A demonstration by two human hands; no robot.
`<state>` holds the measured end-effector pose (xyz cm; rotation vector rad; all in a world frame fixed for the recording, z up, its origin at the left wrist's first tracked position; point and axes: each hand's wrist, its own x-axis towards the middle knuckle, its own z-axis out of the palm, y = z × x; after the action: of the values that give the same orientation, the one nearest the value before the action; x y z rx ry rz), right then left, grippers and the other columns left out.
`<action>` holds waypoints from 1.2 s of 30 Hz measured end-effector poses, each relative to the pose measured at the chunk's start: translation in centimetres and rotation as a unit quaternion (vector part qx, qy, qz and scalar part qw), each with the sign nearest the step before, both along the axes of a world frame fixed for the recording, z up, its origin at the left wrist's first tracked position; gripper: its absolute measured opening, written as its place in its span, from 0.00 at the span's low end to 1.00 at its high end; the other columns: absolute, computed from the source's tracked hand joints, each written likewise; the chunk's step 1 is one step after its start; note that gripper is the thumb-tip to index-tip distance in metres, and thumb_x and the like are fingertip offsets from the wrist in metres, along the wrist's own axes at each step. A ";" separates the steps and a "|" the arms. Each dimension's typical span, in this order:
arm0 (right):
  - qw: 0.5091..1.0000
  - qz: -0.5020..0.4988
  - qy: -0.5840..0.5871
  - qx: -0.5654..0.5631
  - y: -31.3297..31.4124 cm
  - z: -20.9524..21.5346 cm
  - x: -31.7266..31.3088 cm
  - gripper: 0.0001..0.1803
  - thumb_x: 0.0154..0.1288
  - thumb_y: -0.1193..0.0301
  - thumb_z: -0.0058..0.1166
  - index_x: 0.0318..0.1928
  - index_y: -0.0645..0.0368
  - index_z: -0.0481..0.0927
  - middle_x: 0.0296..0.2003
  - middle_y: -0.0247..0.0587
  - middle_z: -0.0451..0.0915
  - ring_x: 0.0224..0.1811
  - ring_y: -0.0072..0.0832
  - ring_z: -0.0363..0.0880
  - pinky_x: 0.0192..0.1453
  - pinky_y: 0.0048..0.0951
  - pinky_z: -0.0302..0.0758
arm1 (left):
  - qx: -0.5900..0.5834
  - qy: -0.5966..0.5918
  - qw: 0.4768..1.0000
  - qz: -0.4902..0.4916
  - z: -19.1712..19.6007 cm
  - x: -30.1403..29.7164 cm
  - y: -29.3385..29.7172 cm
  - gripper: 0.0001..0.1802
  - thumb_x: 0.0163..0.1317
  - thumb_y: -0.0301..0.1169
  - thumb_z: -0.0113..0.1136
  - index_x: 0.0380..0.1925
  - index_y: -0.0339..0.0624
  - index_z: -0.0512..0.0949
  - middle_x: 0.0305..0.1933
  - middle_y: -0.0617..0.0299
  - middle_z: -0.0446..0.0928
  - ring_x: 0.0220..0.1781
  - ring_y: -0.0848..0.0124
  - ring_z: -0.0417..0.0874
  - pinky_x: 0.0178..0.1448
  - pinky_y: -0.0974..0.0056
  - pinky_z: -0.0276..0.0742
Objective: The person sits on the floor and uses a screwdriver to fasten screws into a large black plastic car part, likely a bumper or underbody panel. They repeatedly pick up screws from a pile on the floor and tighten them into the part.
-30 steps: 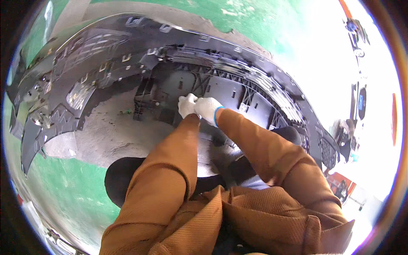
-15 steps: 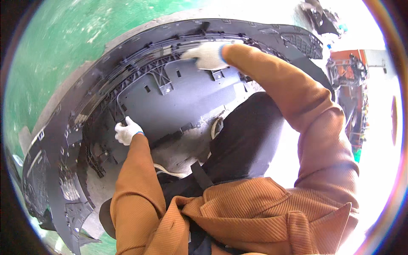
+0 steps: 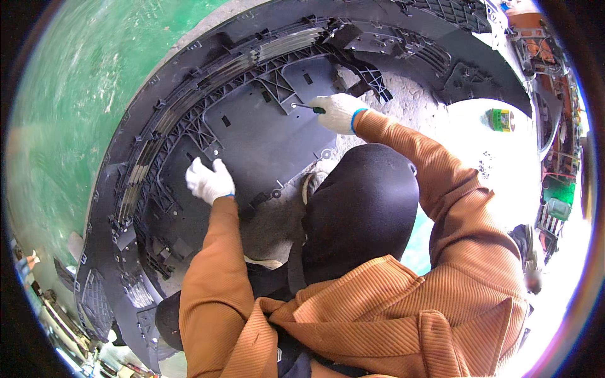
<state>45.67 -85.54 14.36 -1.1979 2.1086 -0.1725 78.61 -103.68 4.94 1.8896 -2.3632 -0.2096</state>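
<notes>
A large curved black car bumper (image 3: 162,85) lies with its ribbed inner side up. A flat dark grey panel (image 3: 265,142) with slots and brackets is set along its inner curve. My right hand (image 3: 342,113), in a white glove, is closed around a screwdriver (image 3: 319,110) with a dark green handle. The thin shaft points left, its tip at a pale round fastener (image 3: 293,105) on a bracket. My left hand (image 3: 211,181), also gloved, hovers by the panel's left part, fingers apart and nothing visible in it. Another pale fastener (image 3: 216,152) sits just above it.
Green floor (image 3: 69,120) stretches beyond the bumper on the left. A green and yellow tin or roll (image 3: 502,120) lies on the bright floor at right. Racks with car parts (image 3: 554,151) line the far right. My bent knee (image 3: 372,189) is close to the panel's near edge.
My view has shifted. My right hand has moved off the bumper's ribbed strip toward the panel bracket, where the screwdriver now shows. The left hand's fingers have spread and lie nearer the panel's fastener.
</notes>
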 end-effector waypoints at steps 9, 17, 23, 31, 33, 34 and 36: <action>1.000 -0.015 -0.007 0.008 0.5 1.0 -0.5 0.26 0.67 0.65 0.48 0.64 0.51 0.82 0.53 0.57 0.87 0.57 0.55 0.85 0.64 0.49 0.79 | 0.099 0.129 0.966 -0.201 -2.1 -7.3 4.0 0.31 0.62 0.40 0.73 0.63 0.42 0.77 0.69 0.43 0.72 0.72 0.43 0.71 0.75 0.43 0.69; 0.999 0.009 -0.011 0.049 0.0 0.5 -0.9 0.28 0.67 0.66 0.48 0.67 0.49 0.81 0.55 0.56 0.87 0.57 0.54 0.86 0.64 0.49 0.79 | 0.116 0.095 0.959 -0.240 -2.4 -8.0 4.4 0.31 0.62 0.40 0.72 0.64 0.41 0.77 0.69 0.44 0.72 0.72 0.44 0.70 0.75 0.41 0.68; 0.979 0.113 0.055 0.160 -3.2 2.4 -1.1 0.25 0.67 0.68 0.52 0.64 0.51 0.84 0.54 0.55 0.88 0.55 0.52 0.88 0.59 0.49 0.83 | 0.127 0.112 0.941 -0.293 -2.1 -10.5 4.3 0.32 0.62 0.41 0.71 0.65 0.46 0.78 0.70 0.46 0.73 0.72 0.45 0.71 0.75 0.42 0.69; 0.906 0.346 0.156 0.186 -9.1 1.8 -1.5 0.14 0.61 0.73 0.62 0.46 0.57 0.93 0.44 0.53 0.91 0.47 0.50 0.92 0.47 0.51 0.86 | 0.166 0.186 0.924 -0.292 -1.7 -16.6 3.4 0.39 0.55 0.44 0.79 0.66 0.43 0.77 0.68 0.41 0.74 0.70 0.42 0.73 0.74 0.43 0.72; 0.888 0.379 0.178 0.188 -9.8 2.1 -1.1 0.12 0.62 0.71 0.61 0.44 0.55 0.94 0.40 0.48 0.92 0.43 0.47 0.92 0.40 0.49 0.84 | 0.200 0.165 0.931 -0.258 -2.0 -17.6 2.3 0.39 0.51 0.45 0.82 0.60 0.40 0.78 0.64 0.42 0.76 0.67 0.43 0.76 0.71 0.45 0.75; 0.884 0.385 0.185 0.188 -9.6 2.3 -0.6 0.12 0.63 0.71 0.60 0.44 0.54 0.93 0.39 0.47 0.92 0.42 0.46 0.92 0.39 0.48 0.84 | 0.236 0.134 0.929 -0.251 -1.4 -18.0 1.5 0.38 0.49 0.46 0.83 0.58 0.39 0.79 0.62 0.43 0.76 0.65 0.44 0.77 0.70 0.47 0.76; 0.872 0.409 0.196 0.186 -9.5 2.2 0.3 0.12 0.63 0.70 0.60 0.44 0.53 0.92 0.38 0.44 0.92 0.42 0.43 0.92 0.38 0.46 0.83 | 0.267 0.089 0.928 -0.245 -1.2 -18.5 0.6 0.37 0.46 0.48 0.84 0.51 0.38 0.81 0.56 0.45 0.78 0.62 0.47 0.80 0.66 0.49 0.81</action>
<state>45.99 -95.08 16.60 -1.8546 1.6292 0.8837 60.12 -103.12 3.70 1.2940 -2.7868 -1.1136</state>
